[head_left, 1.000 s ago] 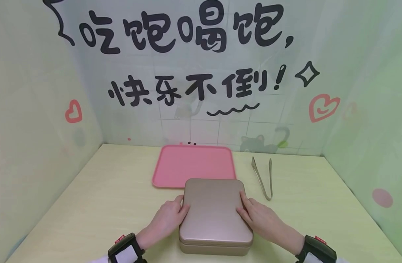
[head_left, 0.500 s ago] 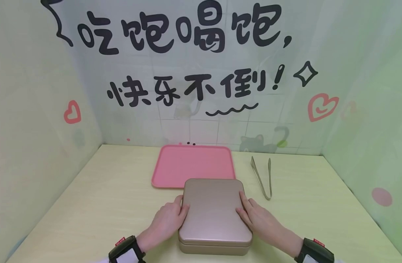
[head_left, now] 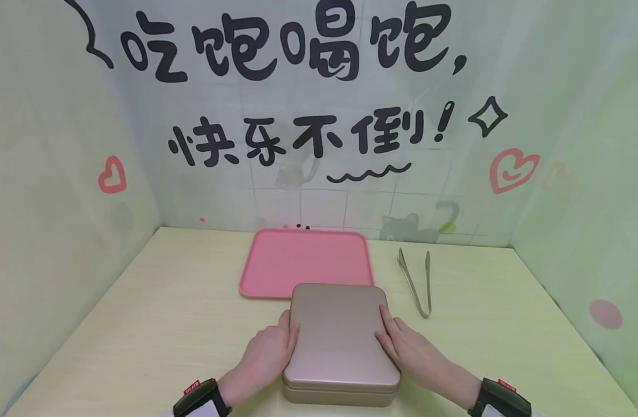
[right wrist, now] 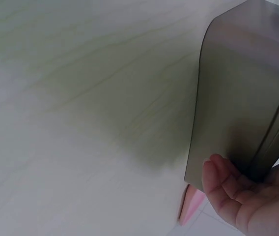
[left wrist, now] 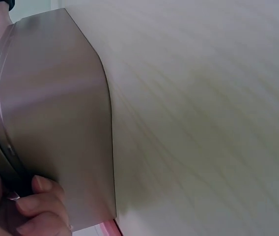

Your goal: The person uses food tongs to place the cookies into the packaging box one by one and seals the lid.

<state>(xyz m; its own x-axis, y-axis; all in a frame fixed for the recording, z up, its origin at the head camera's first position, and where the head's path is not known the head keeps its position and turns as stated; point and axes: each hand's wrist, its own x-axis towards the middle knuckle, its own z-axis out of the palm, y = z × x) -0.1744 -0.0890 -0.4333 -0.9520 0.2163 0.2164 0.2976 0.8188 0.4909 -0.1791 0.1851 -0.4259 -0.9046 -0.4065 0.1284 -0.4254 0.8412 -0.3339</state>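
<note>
A champagne-coloured metal tin box [head_left: 342, 341] with its lid on sits on the table in front of me, at the middle of the head view. My left hand [head_left: 266, 354] holds its left side, thumb along the lid's edge. In the left wrist view the curled fingers [left wrist: 43, 209] lie against the side wall by the lid seam. From the right, my right hand [head_left: 415, 350] grips the opposite side with the thumb on the lid top. Its fingers [right wrist: 220, 184] bend near the seam in the right wrist view. What the tin contains is hidden.
Behind the tin lies a pink tray [head_left: 307, 263], its front right part covered by the tin. Metal tongs [head_left: 418, 289] rest spread apart to the right. A printed curtain [head_left: 319, 191] with black lettering encloses the back and sides of the pale wooden table [head_left: 157, 324].
Almost nothing differs. The left hand and wrist have shifted very slightly, and the head view has tilted a little. The tin, tray and tongs stay in place.
</note>
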